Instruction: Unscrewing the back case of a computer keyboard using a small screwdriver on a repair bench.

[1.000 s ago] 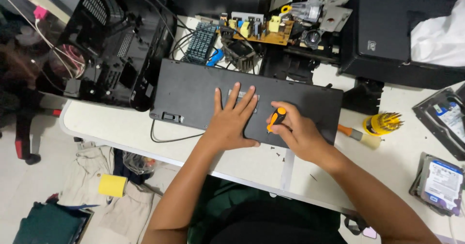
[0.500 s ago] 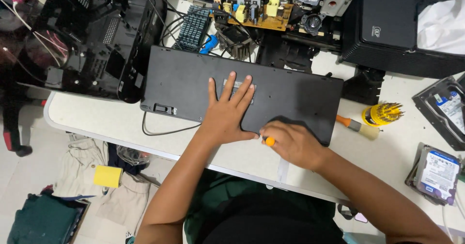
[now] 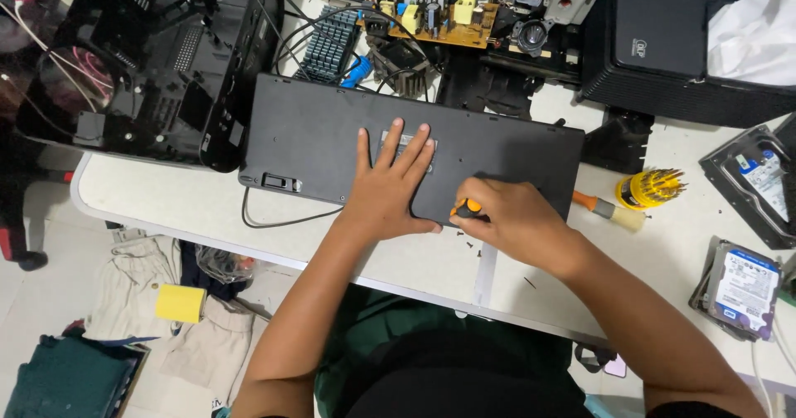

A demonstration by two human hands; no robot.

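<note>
Black keyboard (image 3: 332, 136), grey label under flat left hand (image 3: 390, 190); right hand (image 3: 510, 219) grasping screwdriver (image 3: 466, 210).

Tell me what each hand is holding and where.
Right hand grips a screwdriver by its orange-black handle; left hand holds nothing, pressing flat on the keyboard.

A small grey rectangular label (image 3: 408, 143) sits at the centre of the frame on the black keyboard's underside, partly covered by the fingers of the left hand (image 3: 390, 187). At the right edge, a hard drive (image 3: 763, 182) carries a white label with a blue corner. At the lower right, a second hard drive (image 3: 740, 289) bears a white and blue label with a purple strip. The print is too small to make out.
</note>
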